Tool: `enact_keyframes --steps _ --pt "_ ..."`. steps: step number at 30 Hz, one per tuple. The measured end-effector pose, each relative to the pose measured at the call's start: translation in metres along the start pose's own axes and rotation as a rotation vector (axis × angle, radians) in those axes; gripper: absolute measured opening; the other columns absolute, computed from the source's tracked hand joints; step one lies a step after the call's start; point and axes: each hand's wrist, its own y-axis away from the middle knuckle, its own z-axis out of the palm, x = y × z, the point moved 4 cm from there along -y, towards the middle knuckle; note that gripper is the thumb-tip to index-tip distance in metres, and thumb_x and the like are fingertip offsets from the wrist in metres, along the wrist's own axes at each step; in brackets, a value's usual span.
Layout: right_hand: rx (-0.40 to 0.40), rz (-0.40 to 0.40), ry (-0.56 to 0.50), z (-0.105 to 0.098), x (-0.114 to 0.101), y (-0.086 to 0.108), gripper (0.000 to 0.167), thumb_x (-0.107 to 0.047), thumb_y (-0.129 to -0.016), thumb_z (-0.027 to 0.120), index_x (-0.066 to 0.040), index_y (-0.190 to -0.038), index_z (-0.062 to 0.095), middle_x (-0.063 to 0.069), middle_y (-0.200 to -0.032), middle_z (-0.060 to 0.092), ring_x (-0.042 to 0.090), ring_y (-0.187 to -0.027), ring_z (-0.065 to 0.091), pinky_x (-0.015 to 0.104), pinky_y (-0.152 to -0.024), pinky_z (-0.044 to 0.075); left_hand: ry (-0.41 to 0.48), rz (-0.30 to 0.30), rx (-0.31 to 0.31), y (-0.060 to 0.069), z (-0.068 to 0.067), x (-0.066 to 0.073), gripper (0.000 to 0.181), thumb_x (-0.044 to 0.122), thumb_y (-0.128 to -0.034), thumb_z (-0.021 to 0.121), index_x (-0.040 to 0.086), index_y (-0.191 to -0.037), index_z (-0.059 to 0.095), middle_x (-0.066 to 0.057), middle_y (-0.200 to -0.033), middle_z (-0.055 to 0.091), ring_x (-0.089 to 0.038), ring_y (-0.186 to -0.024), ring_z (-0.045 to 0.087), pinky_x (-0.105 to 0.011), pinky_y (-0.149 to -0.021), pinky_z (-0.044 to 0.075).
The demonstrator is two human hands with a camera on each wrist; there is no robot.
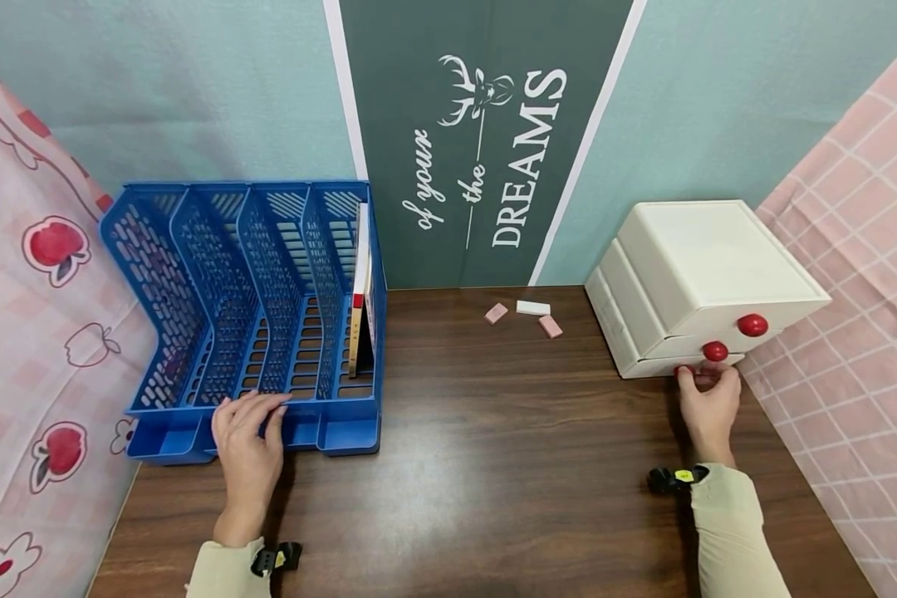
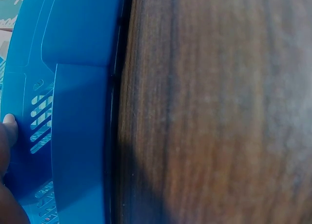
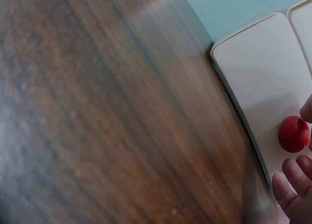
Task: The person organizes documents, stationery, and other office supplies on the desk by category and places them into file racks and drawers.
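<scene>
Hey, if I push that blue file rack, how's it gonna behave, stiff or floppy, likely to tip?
The blue file rack is probably fairly stiff, since its dividers stand up without sagging. Its walls are full of cutouts, so it's likely light for its size. Its broad base on the table suggests it would sooner slide than tip.

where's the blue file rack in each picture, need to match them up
Head: fills the left part, its front edge at the left hand; the blue file rack stands upright.
Left wrist: runs down the left side.
Right wrist: not in it.
Shared landmark: the wood-grain tabletop, in all three views.
</scene>
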Motion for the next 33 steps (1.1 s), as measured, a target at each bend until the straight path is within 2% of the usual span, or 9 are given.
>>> enact_keyframes --steps 7,14,21,29,33 --pt "-0.014 0.007 0.028 0.0018 0.0038 0.0001 0.037 -0.017 -0.091 0.067 0.006 -0.117 0.054 -0.015 -0.093 0.046 -0.012 -0.074 0.045 0.011 -0.074 0.034 0.032 -0.001 0.039 -0.0013 -0.0005 0.0029 0.019 -0.013 -0.0824 0.075 0.001 -0.095 0.078 -0.021 -0.098 0.075 -0.044 -0.110 0.057 -0.054 -0.113 0.024" --pt "-0.040 0.012 0.059 0.0048 0.0053 0.0015 0.035 -0.017 -0.092 0.067 0.003 -0.116 0.053 -0.015 -0.089 0.044 -0.006 -0.073 0.042 0.015 -0.070 0.033 -0.008 -0.017 -0.011 0.0005 0.0003 0.0004 0.016 -0.011 -0.0856 0.074 -0.001 -0.098 0.077 -0.021 -0.101 0.074 -0.043 -0.113 0.056 -0.054 -0.114 0.023" --pt "-0.033 0.025 0.058 0.0064 0.0049 0.0028 0.037 -0.020 -0.093 0.066 0.002 -0.120 0.054 -0.016 -0.089 0.045 -0.005 -0.073 0.042 0.016 -0.070 0.033 -0.010 -0.021 -0.015 0.0000 0.0000 0.0000 0.016 -0.011 -0.0858 0.073 -0.001 -0.098 0.077 -0.022 -0.100 0.074 -0.043 -0.114 0.056 -0.051 -0.115 0.021" --pt "-0.010 0.032 0.035 0.0060 0.0022 0.0038 0.035 -0.018 -0.093 0.067 0.003 -0.117 0.054 -0.017 -0.085 0.046 -0.004 -0.072 0.043 0.015 -0.069 0.033 -0.007 -0.012 -0.007 -0.0010 0.0000 0.0002 0.016 -0.011 -0.0852 0.074 -0.001 -0.097 0.077 -0.022 -0.100 0.074 -0.043 -0.113 0.056 -0.054 -0.113 0.023" --pt "-0.005 0.036 0.028 0.0047 0.0004 0.0031 0.035 -0.017 -0.092 0.067 0.003 -0.117 0.054 -0.016 -0.084 0.047 -0.002 -0.073 0.043 0.015 -0.069 0.033 -0.012 -0.013 -0.015 -0.0014 0.0009 0.0010 0.016 -0.010 -0.0860 0.073 -0.001 -0.098 0.077 -0.022 -0.101 0.074 -0.042 -0.114 0.055 -0.051 -0.115 0.021"
